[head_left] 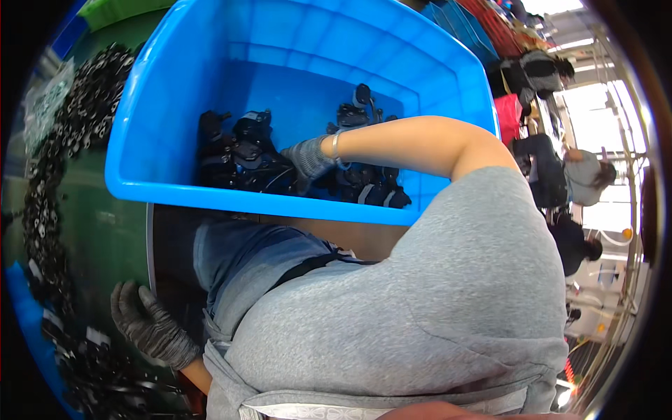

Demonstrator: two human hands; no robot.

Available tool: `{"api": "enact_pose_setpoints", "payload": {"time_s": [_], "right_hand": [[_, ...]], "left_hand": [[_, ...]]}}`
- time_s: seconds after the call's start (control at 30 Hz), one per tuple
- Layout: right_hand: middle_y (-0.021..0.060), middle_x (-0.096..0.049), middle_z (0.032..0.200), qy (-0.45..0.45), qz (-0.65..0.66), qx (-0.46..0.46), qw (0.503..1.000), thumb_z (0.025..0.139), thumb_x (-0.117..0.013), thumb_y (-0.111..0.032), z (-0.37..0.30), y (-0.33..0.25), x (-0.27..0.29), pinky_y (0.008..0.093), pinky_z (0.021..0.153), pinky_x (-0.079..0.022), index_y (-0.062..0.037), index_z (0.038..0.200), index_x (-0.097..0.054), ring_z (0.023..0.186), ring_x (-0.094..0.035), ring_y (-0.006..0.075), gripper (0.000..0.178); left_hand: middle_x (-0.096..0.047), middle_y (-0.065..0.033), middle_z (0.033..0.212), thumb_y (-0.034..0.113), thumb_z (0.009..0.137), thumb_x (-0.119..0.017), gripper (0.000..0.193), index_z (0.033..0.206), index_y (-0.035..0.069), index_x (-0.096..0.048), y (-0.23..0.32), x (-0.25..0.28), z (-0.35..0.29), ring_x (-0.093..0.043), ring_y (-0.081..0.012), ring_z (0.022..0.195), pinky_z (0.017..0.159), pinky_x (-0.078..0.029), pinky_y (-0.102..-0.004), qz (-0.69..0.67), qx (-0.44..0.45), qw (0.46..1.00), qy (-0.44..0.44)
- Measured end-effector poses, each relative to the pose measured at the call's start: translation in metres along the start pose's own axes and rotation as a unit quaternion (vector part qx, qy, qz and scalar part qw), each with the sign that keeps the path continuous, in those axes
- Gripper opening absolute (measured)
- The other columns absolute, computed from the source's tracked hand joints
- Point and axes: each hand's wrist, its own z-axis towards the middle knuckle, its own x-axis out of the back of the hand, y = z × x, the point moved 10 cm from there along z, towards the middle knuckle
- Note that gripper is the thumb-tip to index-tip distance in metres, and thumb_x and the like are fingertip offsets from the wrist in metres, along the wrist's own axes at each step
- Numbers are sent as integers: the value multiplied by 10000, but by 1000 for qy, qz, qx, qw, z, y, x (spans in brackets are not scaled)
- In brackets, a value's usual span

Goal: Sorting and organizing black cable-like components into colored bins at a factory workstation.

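Observation:
My right hand [311, 161], in a grey knit glove, reaches down into a large blue plastic bin [280, 203]. Its thumb and fingers close around part of a dark cluster of black parts [252, 150] with thin cables; the fingertips are partly hidden among them. More black parts [371, 185], some with pale bands, lie under and beside my right wrist. Far from the bin's contents, my left hand [154, 325], gloved too, rests at the edge of a green tabletop [105, 238]. Its fingers are spread and hold nothing.
Many small black pieces [45, 210] are strewn along the tabletop's left side, by a clear plastic bag [49, 98]. Black assemblies [98, 364] pile up near my left hand. Several people sit or stand at the far right, past blue crates [462, 31].

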Motion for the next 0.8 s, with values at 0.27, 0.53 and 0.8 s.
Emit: {"api": "enact_pose_setpoints", "payload": {"time_s": [0.27, 0.53, 0.8], "right_hand": [[218, -734, 1129, 10, -141, -71, 987, 862, -758, -370, 6, 9, -26, 467, 886, -573, 8, 1390, -548, 1044, -727, 357, 682], [187, -735, 1188, 202, -2, -144, 969, 889, -703, -297, 19, 30, 11, 491, 878, -577, -62, 1243, -719, 1094, -727, 336, 426], [201, -756, 1058, 189, -121, -28, 974, 797, -755, -381, 7, -6, 58, 498, 868, -566, -87, 1151, -773, 1014, -732, 353, 461]], "left_hand": [[-634, -133, 1243, 194, 1004, -665, 269, 1151, -27, -707, -9, -8, -2, -613, -271, 1178, 1045, -510, -399, 20, -40, 999, 11], [-673, -141, 1204, 217, 988, -687, 263, 1163, 20, -699, -12, -7, 3, -651, -285, 1118, 987, -537, -417, 56, -76, 996, 9], [-691, -145, 1158, 264, 1000, -642, 248, 1146, 73, -703, -14, 10, 6, -653, -317, 1109, 982, -514, -438, 177, -103, 978, 36]]}}
